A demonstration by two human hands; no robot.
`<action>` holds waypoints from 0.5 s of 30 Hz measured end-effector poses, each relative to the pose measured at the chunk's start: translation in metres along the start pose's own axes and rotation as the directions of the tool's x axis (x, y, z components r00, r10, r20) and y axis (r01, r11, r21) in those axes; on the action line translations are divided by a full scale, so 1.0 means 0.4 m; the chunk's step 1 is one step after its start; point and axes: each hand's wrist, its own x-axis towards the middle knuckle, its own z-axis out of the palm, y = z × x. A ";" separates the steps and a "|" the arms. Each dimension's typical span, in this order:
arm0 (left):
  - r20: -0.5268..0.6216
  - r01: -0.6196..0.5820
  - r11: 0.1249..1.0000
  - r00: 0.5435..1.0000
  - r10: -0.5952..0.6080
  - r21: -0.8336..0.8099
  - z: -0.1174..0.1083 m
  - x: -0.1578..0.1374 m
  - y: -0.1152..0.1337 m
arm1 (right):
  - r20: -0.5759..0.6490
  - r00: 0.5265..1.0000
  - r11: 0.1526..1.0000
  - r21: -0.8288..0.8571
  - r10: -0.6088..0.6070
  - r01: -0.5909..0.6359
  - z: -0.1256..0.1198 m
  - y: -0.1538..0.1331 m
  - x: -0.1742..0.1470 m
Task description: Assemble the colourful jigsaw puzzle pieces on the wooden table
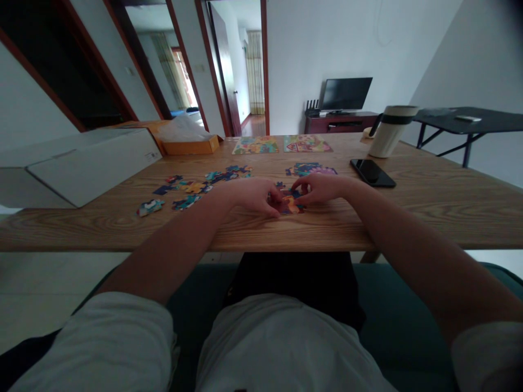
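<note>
In the head view, the puzzle patch lies flat on the table, left of the phone and nearer the person. The left hand is at the patch's side away from the phone, thumb and fingers curled and slightly parted; the right hand, on the phone's side, bends its parted fingers down to the patch. The fingertips are small and dim, so I cannot tell whether either hand pinches anything. A sound way is probably to steady the patch one-handed, match knob to socket, and press straight down. The loose pieces, farther left of the phone, seem best left spread.
</note>
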 end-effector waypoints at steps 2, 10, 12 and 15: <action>0.019 0.008 1.000 1.000 -0.008 0.010 -0.001 -0.001 0.003 | 0.000 1.000 1.000 -0.019 0.006 -0.006 -0.003 -0.002 -0.003; 0.041 -0.016 1.000 0.999 0.016 -0.019 -0.010 -0.008 0.010 | -0.052 0.997 0.997 -0.039 0.057 -0.059 0.019 -0.019 0.001; 0.061 -0.007 0.999 0.998 0.009 -0.040 -0.012 -0.008 0.003 | -0.062 0.996 0.998 -0.031 0.060 -0.062 0.030 -0.022 0.008; 0.065 0.018 0.999 0.998 -0.015 -0.042 -0.013 -0.008 -0.016 | -0.072 0.996 0.999 -0.014 0.047 -0.048 0.039 -0.025 0.013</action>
